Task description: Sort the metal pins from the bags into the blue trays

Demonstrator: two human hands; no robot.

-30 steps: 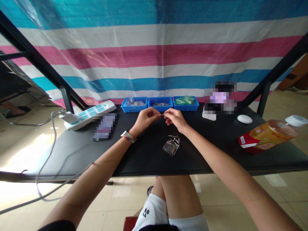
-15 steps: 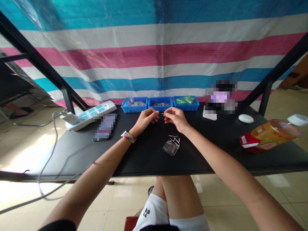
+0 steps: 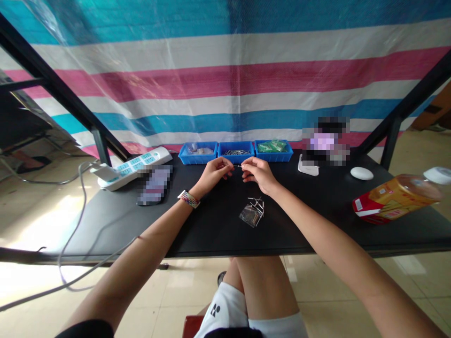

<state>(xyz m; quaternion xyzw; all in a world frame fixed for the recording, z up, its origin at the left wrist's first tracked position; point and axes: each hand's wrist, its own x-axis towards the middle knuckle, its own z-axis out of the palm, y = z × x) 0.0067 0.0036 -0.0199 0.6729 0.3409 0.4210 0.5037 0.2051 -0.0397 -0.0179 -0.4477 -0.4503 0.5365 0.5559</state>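
My left hand (image 3: 217, 170) and my right hand (image 3: 257, 172) pinch the two ends of a thin metal pin (image 3: 237, 165), held level just in front of the blue bins. The pin's exact kind is too small to make out. Straight ahead, the middle blue bin (image 3: 236, 158) holds many similar metal pieces. To its left, another blue bin (image 3: 198, 159) contains clear plastic bags; the right blue bin (image 3: 274, 156) has green packets. Below my right hand, a small clear bag (image 3: 250, 216) lies on the black table beside several loose metal pins (image 3: 259, 205).
A white power strip (image 3: 136, 166) with a plugged-in adapter and a blurred phone-like object (image 3: 155, 185) lie left. At right are a white square item (image 3: 308, 165), a white oval object (image 3: 361, 173) and a drink bottle (image 3: 394, 197) on its side. A grey cable (image 3: 81, 277) crosses the left edge.
My hands stay almost in place, and the pin between my fingertips shows slightly more. The whole view has shifted a little; the bins and the loose pins appear unmoved.
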